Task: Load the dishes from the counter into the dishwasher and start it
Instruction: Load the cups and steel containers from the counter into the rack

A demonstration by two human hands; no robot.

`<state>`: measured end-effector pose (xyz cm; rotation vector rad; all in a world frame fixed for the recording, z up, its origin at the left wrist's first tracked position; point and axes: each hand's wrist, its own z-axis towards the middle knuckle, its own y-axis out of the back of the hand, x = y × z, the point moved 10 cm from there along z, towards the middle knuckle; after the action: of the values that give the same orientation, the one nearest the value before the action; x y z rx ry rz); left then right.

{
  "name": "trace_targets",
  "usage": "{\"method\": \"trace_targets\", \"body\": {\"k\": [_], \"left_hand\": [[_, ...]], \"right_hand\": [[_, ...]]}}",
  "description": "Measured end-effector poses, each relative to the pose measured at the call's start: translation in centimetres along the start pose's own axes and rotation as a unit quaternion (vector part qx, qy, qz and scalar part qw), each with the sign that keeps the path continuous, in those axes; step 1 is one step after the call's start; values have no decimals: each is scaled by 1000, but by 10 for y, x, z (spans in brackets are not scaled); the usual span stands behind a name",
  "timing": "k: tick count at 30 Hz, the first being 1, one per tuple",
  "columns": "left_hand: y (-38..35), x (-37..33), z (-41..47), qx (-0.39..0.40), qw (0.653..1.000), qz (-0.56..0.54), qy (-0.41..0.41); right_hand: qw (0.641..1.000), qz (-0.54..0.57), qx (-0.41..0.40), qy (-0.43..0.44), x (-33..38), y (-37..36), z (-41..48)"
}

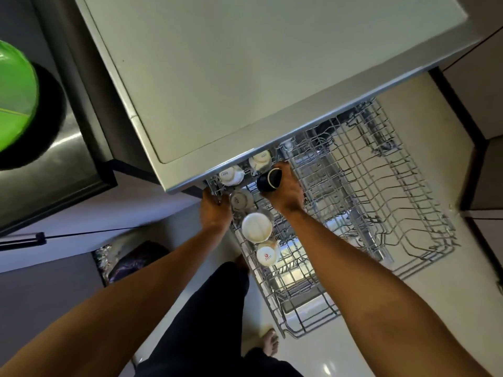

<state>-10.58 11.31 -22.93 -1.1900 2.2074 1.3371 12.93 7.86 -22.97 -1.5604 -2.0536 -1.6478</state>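
You're mid-load: your right hand (287, 195) is wrapped round a dark cup (269, 180) over the rack (381, 213). Your left hand (216, 213) grips the rack's edge just left of it. White cups (257, 227) crowd nearby, so next, likely, seat it in a free slot.

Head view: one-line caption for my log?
Right hand holds a dark cup in the pulled-out dishwasher rack beside upturned white cups; left hand holds the rack's edge.

The rack (367, 213) sticks out from under the bench (245, 63). A row of cups (257, 227) lines its left side. Your left hand (215, 210) grips its left edge; your right hand (285, 191), right of them, holds a mug (269, 180).
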Motion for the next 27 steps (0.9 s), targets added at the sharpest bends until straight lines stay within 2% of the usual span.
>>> {"method": "trace_targets", "body": {"k": [4, 10, 17, 20, 23, 27], "left_hand": [[-3, 2, 3, -11, 1000, 11, -13], [0, -2, 4, -9, 999, 21, -33], [4, -8, 3, -6, 998, 27, -52], [8, -11, -2, 15, 997, 44, -68], [12, -9, -7, 65, 995, 11, -72], [29, -13, -28, 66, 993, 27, -91]], "right_hand": [[1000, -17, 19, 1, -3, -19, 1], [999, -12, 0, -39, -8, -32, 6], [998, -9, 46, -41, -18, -30, 9], [997, -9, 51, -65, -23, -18, 2], [995, -24, 51, -88, -25, -3, -11], [991, -47, 46, -116, -32, 21, -37]]}}
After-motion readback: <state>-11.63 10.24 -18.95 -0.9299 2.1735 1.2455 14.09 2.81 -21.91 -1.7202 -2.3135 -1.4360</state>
